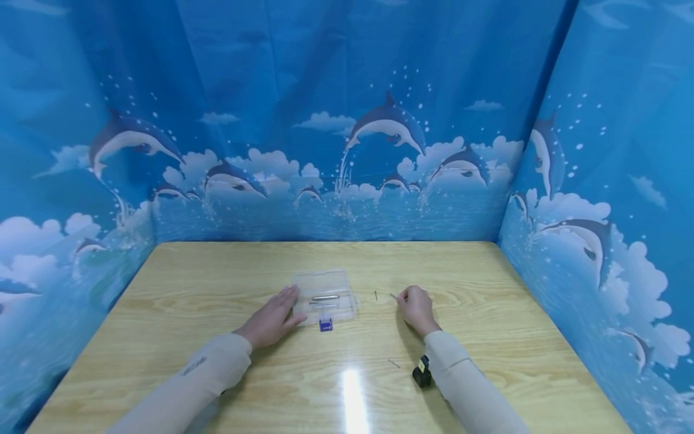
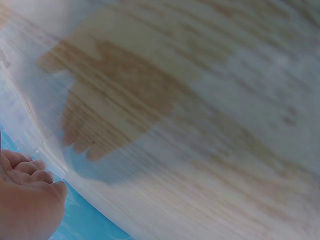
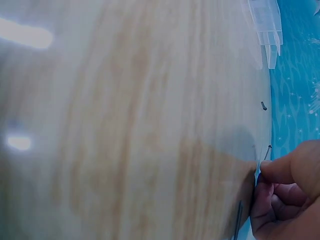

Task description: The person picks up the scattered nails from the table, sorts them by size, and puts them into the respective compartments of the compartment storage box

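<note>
The left hand [image 1: 273, 317] was laid with straight fingers against the left edge of a clear plastic case [image 1: 349, 313], its thumb held apart toward the near side; whether any pressure was applied could not be told. By the right hand [image 1: 417, 307], a thin metal pin [image 1: 393, 296] was pinched between thumb and forefinger, the other fingers being curled into the palm.

The pin was held to the right of the case, near the tabletop [image 1: 228, 271]. In the head view its long axis was set mostly sideways, with the free end pointed left and slightly away from the person, toward the case side. In the right wrist view a small head was seen on that free end; whether the pin touched the wood could not be told.

Between the case and the right hand, a second pin [image 1: 376, 295] was placed with its long axis running from near to far. A third pin [image 1: 394, 364] was laid slantwise nearer the person, its left end farther away. Inside the case, a silver rod [image 1: 325, 297] was set lengthwise, almost straight left to right. A purple clasp [image 1: 325, 325] was seen at the near edge of the case. The table was backed by a blue curtain [image 1: 303, 66] printed with dolphins.
</note>
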